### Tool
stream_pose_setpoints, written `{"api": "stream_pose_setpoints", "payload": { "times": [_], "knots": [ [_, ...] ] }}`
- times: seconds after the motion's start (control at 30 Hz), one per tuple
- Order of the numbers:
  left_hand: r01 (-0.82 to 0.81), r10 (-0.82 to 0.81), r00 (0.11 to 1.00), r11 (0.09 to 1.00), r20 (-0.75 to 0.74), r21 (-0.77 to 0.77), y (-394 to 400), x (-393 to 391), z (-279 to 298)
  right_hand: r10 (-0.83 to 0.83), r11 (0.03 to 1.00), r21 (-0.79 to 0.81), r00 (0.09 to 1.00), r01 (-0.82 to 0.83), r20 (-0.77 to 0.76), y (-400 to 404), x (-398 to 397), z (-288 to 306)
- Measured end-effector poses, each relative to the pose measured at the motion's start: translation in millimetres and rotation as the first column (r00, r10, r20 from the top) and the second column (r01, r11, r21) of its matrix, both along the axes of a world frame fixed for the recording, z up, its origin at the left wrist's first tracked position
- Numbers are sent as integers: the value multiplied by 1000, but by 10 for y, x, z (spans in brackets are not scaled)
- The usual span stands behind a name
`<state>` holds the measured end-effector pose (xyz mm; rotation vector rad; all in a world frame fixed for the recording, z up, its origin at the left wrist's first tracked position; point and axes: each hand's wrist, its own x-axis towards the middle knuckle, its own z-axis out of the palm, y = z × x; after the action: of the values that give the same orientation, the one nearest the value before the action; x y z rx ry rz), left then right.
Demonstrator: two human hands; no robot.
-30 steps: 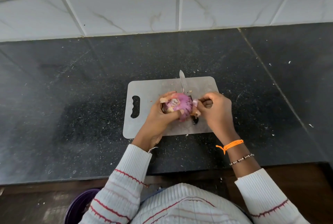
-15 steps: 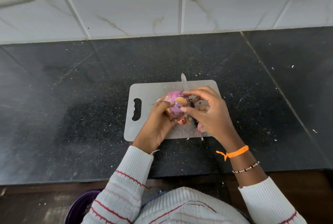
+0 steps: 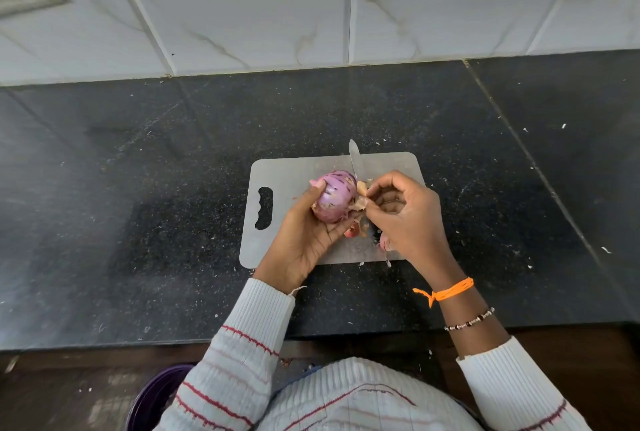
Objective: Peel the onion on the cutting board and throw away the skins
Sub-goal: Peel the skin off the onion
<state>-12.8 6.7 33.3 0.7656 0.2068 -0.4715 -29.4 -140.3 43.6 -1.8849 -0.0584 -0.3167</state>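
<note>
From the head camera, a grey cutting board (image 3: 294,174) with a handle slot at its left end lies on a dark speckled counter (image 3: 138,188), below a wall of white marbled tiles (image 3: 242,7). The left hand (image 3: 304,233) is raised just over the board and cups a purple onion (image 3: 334,200), its thumb curled over the top left of the bulb and the fingers wrapped under it. The right hand (image 3: 405,219) is just beside the onion on its right, thumb and fingertips pressed together on a pale strip of skin (image 3: 362,196) that hangs from the onion's right side. More loose skins (image 3: 353,231) lie on the board between and under the two hands. A knife (image 3: 355,158) lies on the board behind the onion, its tip poking past the far edge; its handle is hidden. The right wrist wears an orange thread (image 3: 446,292) and a beaded bracelet (image 3: 469,319). At the bottom left, below the counter's front edge, the rim of a purple bin (image 3: 152,392) shows beside a striped white sleeve (image 3: 242,344).
</note>
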Motion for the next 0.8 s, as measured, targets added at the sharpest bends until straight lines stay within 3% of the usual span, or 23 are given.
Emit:
{"api": "stream_pose_setpoints", "payload": {
  "times": [0.2,0.3,0.4,0.53,0.6,0.67,0.8],
  "knots": [
    [-3,13,995,995,-97,96,-15,11,6,-82,951,-302,997,73,-17,-144,46,-145],
    [-5,15,993,996,-117,89,-20,22,19,-88,924,-377,995,64,-47,-168,53,-211],
    [-28,34,990,998,-137,48,-8,20,35,-87,963,-263,993,64,-75,-128,55,-147],
    [-3,3,990,1000,-144,1,-6,20,32,7,977,210,978,38,-207,-14,49,-67],
    [47,-56,987,997,-153,-61,-2,12,30,24,943,330,976,49,-214,16,36,-43],
    [75,-95,984,988,-154,-134,10,9,17,39,934,357,982,31,-187,25,24,-24],
    [93,-111,986,985,-120,-145,31,11,-7,69,981,187,993,-50,-94,28,51,-48]
  ]
}}
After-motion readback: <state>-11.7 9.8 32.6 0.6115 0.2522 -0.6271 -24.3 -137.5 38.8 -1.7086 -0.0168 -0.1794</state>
